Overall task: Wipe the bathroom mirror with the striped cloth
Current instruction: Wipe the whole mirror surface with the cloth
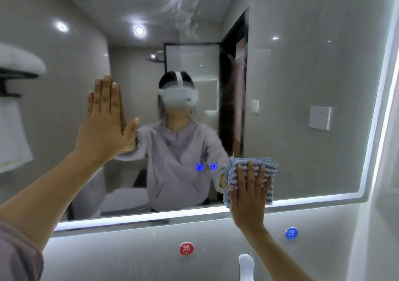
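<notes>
Through the head camera, my left hand (103, 125) lies flat on the mirror (302, 65), its fingers straight, close together and holding nothing. Its palm is hidden from me and shows only as a reflection.

My right hand (248, 194) presses the striped cloth (254, 168) against the glass near the lower right corner, just above the lit bottom edge. The fingers lie straight and spread over the cloth, not curled round it. The cloth is blue and white and folded in layers, and my hand covers its middle.

Streaks near the top of the glass blur the reflection. The tap (246, 265) is cut off by the bottom edge, and the towel (13, 134) by the left edge.

I count two round wall markers, a red marker (186, 248) and a blue marker (291, 233). Two icons glow in the glass, a left icon (199, 167) and a right icon (213, 166). One socket (320, 117) shows in reflection.
</notes>
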### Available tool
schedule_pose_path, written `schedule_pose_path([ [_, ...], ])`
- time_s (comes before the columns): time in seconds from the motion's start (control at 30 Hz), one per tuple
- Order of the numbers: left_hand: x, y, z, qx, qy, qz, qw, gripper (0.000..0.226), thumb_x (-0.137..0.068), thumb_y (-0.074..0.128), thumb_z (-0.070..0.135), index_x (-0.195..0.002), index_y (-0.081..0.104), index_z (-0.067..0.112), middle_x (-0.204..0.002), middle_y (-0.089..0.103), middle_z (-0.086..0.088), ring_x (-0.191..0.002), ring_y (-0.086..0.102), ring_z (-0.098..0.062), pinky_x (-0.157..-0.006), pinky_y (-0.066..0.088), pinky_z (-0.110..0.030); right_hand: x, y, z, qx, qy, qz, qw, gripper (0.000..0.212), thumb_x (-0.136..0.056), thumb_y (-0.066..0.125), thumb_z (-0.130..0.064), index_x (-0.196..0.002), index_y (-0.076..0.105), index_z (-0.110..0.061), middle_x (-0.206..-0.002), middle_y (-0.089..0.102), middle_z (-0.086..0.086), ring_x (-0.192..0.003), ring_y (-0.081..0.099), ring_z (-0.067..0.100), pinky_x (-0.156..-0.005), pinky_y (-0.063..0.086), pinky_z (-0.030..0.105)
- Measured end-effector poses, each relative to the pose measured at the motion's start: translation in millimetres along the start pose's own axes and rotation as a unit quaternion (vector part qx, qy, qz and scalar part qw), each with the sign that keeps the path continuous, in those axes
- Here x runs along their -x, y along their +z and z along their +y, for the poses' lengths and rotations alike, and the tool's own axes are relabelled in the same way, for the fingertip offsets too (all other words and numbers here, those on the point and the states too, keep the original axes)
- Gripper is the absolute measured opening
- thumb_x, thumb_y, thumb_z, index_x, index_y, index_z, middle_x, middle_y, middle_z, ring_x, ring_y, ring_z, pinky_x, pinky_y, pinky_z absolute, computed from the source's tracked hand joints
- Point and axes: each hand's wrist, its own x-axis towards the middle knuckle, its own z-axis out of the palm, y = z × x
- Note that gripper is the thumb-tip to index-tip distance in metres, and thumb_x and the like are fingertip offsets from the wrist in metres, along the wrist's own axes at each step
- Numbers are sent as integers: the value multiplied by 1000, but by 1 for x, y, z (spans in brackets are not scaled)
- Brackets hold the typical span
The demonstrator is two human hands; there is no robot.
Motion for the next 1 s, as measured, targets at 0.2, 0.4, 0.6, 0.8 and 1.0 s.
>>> schedule_pose_path([
  [0.2,0,0,0,-8,-3,-3,1000,85,-92,15,58,-148,-10,-1,-158,-13,-19,-147,-14,-30,-120,-7,-41,-63,-19,-15,4,-28,31,999,56,-102,17,-42,-149,28,-13,-157,17,12,-144,13,39,-116,6,59],
  [0.4,0,0,1,-8,-3,1,1000,86,-92,16,58,-148,-8,-3,-158,-11,-21,-147,-13,-30,-119,-11,-37,-134,-40,-24,2,-27,60,998,57,-101,17,-49,-152,11,-24,-159,7,5,-147,8,35,-116,7,60],
  [0.6,-1,3,-1,-3,2,19,1000,85,-92,17,57,-148,-5,-3,-158,-8,-21,-147,-11,-30,-119,-12,-35,-122,-37,-18,20,-49,60,997,57,-101,18,-47,-152,13,-23,-159,8,6,-147,6,34,-116,7,59],
  [0.8,-1,6,-4,-7,9,24,1000,85,-93,16,58,-149,-5,-2,-159,-8,-21,-147,-10,-31,-120,-9,-37,-45,-8,-1,12,-73,51,996,59,-99,28,-45,-151,19,-19,-158,18,9,-147,5,34,-113,15,62],
  [1.0,-2,9,-7,-5,10,25,1000,85,-93,12,61,-150,-7,1,-159,-10,-18,-147,-12,-28,-120,-11,-36,41,15,23,20,-102,0,995,57,-101,19,-44,-154,8,-24,-162,0,1,-148,0,30,-115,11,55],
])
